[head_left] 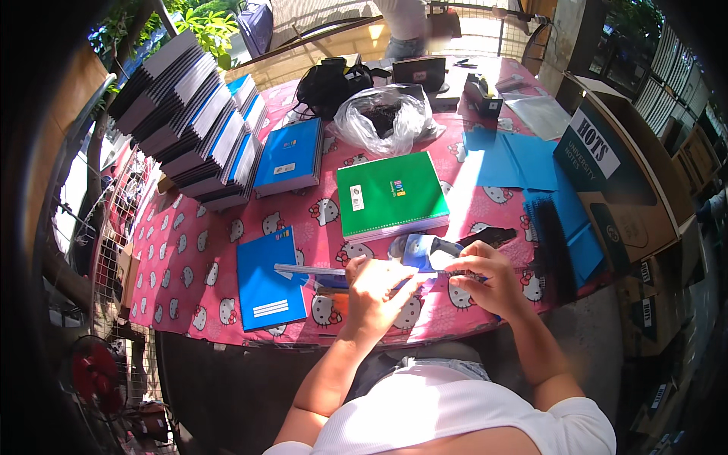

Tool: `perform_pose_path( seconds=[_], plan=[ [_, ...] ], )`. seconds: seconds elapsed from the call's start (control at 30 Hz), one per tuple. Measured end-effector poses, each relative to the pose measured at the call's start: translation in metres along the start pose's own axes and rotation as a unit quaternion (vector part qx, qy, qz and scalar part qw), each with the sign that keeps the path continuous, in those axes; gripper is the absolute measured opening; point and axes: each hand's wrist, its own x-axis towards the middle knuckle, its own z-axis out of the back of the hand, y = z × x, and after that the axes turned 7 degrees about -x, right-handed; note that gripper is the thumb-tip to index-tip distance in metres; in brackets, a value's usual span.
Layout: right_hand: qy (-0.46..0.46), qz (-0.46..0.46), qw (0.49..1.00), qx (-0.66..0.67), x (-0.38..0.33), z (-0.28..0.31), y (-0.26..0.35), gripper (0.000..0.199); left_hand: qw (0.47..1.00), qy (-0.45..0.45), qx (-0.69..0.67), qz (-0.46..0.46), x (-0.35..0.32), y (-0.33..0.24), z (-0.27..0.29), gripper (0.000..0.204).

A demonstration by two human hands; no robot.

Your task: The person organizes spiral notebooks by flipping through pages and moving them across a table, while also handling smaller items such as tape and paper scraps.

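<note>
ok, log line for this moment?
left hand: gripping edge-on notebook | right hand: at notebook's right end | green notebook: on pink tablecloth

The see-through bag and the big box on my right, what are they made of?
The bag looks like thin, shiny plastic: it's clear and crinkly. The box is probably cardboard: its brown parts look dull and its sides stiff.

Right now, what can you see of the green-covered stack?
The green-covered stack has a smooth-looking cover with a white label and colourful print, pale paper edges, and what look like small holes along its near edge. It lies flat on the pink patterned tablecloth, beyond your left hand, which doesn't touch it.
</note>
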Motion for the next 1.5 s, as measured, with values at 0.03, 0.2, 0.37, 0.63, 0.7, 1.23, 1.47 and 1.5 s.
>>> perform_pose_path(
  seconds=[0.03,0.2,0.37,0.63,0.7,1.23,1.47,1.5],
  plan=[
    [0.002,0.01,1.0,0.008,0.003,0.0,0.002,0.02,1.0,0.0,0.002,-0.002,0.0,0.0,0.0,0.016],
    [0.174,-0.068,0.979,0.079,0.013,0.006,-0.002,0.015,1.0,-0.001,-0.019,-0.004,-0.001,0.001,0.001,0.016],
    [0.176,-0.018,0.982,-0.073,0.016,0.016,0.019,0.017,0.999,-0.014,0.005,-0.04,-0.001,-0.004,0.0,0.017],
    [0.084,0.013,0.987,-0.133,0.007,-0.006,0.025,0.02,0.999,-0.036,0.0,-0.013,-0.007,-0.005,-0.001,0.017],
    [0.109,-0.008,0.987,-0.117,0.008,-0.007,0.018,0.019,0.999,-0.029,-0.012,-0.007,-0.007,-0.003,-0.003,0.017],
    [0.021,0.019,0.986,-0.167,0.008,-0.022,0.037,0.023,0.999,-0.029,-0.01,-0.018,-0.011,0.004,-0.004,0.03],
    [-0.021,0.07,0.974,-0.213,0.011,-0.025,0.044,0.019,0.999,-0.029,0.002,0.014,-0.013,0.001,-0.003,0.031],
    [-0.009,0.068,0.975,-0.211,0.011,-0.024,0.042,0.02,1.0,-0.029,0.003,0.009,-0.012,0.002,-0.003,0.032]
  ],
)
